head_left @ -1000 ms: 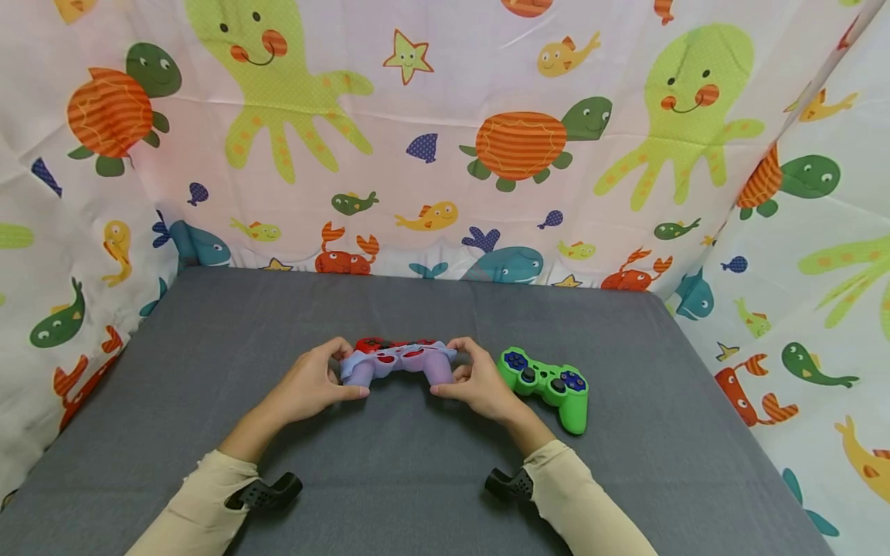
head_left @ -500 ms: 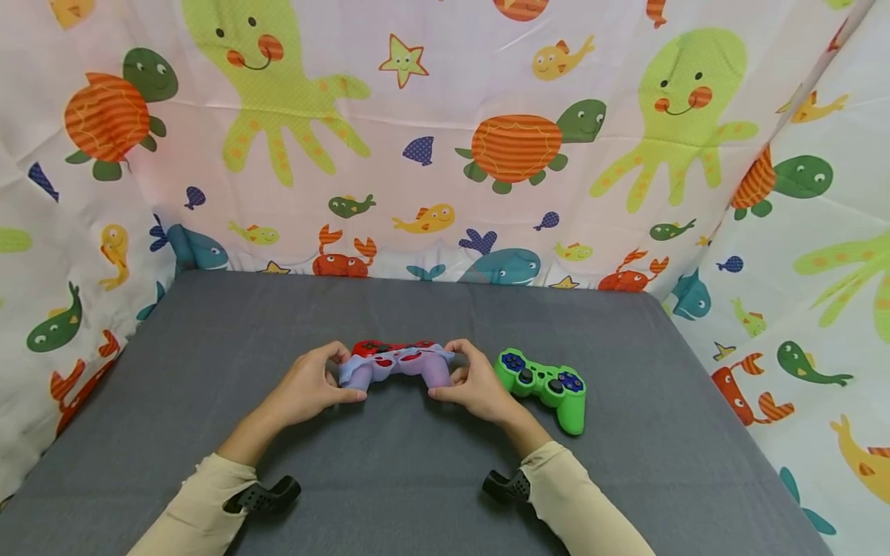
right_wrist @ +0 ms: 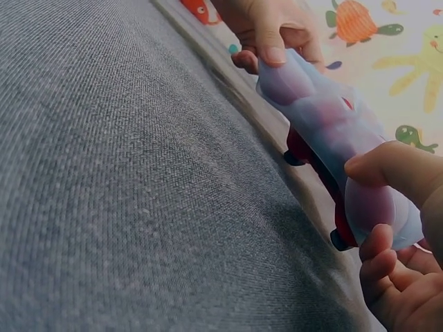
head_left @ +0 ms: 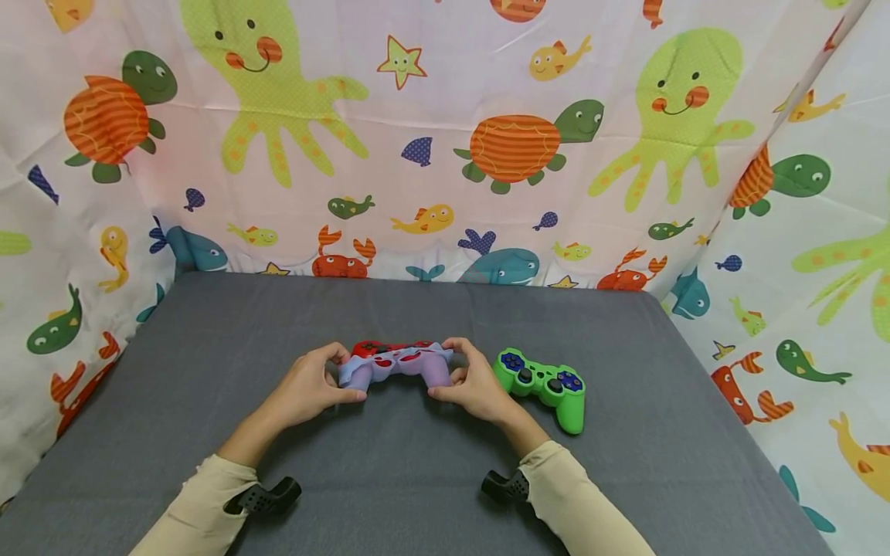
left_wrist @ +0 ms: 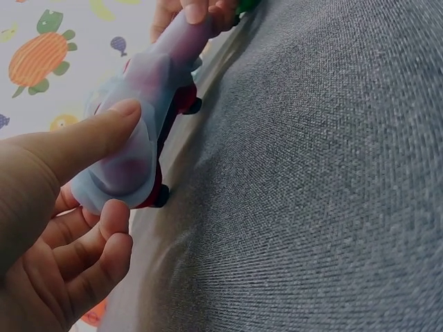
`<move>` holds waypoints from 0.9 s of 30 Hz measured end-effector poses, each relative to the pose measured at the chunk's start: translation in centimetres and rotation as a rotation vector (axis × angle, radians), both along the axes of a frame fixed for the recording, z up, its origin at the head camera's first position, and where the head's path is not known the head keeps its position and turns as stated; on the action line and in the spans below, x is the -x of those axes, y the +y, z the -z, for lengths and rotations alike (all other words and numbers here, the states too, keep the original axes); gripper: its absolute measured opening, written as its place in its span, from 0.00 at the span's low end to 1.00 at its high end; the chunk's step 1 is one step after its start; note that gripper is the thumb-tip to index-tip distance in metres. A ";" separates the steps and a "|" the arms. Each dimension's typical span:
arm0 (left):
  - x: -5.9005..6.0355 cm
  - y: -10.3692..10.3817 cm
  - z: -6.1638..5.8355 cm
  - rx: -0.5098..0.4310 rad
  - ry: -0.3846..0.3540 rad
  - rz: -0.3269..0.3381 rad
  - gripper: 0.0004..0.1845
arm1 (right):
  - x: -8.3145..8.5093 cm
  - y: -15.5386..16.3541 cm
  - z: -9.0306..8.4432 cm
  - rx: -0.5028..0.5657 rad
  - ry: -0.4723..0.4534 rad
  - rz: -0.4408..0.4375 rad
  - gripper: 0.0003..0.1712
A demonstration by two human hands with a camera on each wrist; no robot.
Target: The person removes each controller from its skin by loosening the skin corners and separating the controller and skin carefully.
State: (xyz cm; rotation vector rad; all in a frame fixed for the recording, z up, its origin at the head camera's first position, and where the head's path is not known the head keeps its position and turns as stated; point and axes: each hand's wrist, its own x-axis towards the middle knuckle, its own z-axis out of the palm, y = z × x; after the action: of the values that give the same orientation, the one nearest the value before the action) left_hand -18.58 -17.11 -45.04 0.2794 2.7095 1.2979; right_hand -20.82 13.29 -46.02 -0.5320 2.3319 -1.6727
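A red game controller [head_left: 365, 347] is partly wrapped in a translucent lavender silicone cover [head_left: 399, 363], with red showing through its openings. My left hand [head_left: 306, 390] grips the left end, thumb on the cover over the handle and fingers curled beneath. On the other end, my right hand [head_left: 480, 386] holds the other handle the same way. Both wrist views show the dark thumbsticks [left_wrist: 162, 196] on the side facing the grey cloth. At the left handle, the loose edge of the cover flares out near my left fingers.
A green game controller [head_left: 542, 386] with blue buttons lies just right of my right hand. The grey cloth-covered table [head_left: 389, 479] ends at a curtain [head_left: 445, 100] printed with sea animals. Each forearm has a black wrist mount [head_left: 267, 496].
The head view has shifted very slightly. Both hands keep the same hold on the covered controller, and the green controller stays in place.
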 end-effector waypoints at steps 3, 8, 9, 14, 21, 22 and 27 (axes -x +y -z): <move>0.0 0.1 0.0 0.000 0.001 -0.002 0.28 | 0.0 0.0 0.1 0.007 -0.001 0.006 0.41; 0.0 0.1 0.0 -0.003 0.007 -0.007 0.28 | 0.1 0.0 0.1 0.021 0.008 0.020 0.39; 0.0 0.1 0.0 -0.001 0.008 -0.008 0.27 | 0.1 0.0 0.1 0.022 0.007 0.023 0.39; 0.0 0.1 0.0 0.010 0.009 -0.015 0.28 | 0.1 -0.1 0.0 0.016 0.006 0.033 0.37; -0.1 0.2 -0.1 0.010 0.007 -0.022 0.28 | 0.1 0.0 -0.2 -0.014 0.015 0.043 0.40; -0.1 0.2 -0.1 0.009 0.006 -0.024 0.28 | 0.1 0.0 -0.2 -0.020 0.010 0.045 0.40; -0.1 0.3 -0.2 0.012 0.002 -0.026 0.28 | 0.2 0.1 -0.4 -0.035 -0.003 0.051 0.37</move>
State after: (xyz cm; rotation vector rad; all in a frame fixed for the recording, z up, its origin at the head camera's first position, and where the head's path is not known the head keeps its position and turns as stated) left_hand -18.44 -16.83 -44.88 0.2449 2.7311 1.2877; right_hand -21.00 13.38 -45.66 -0.4661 2.3872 -1.6501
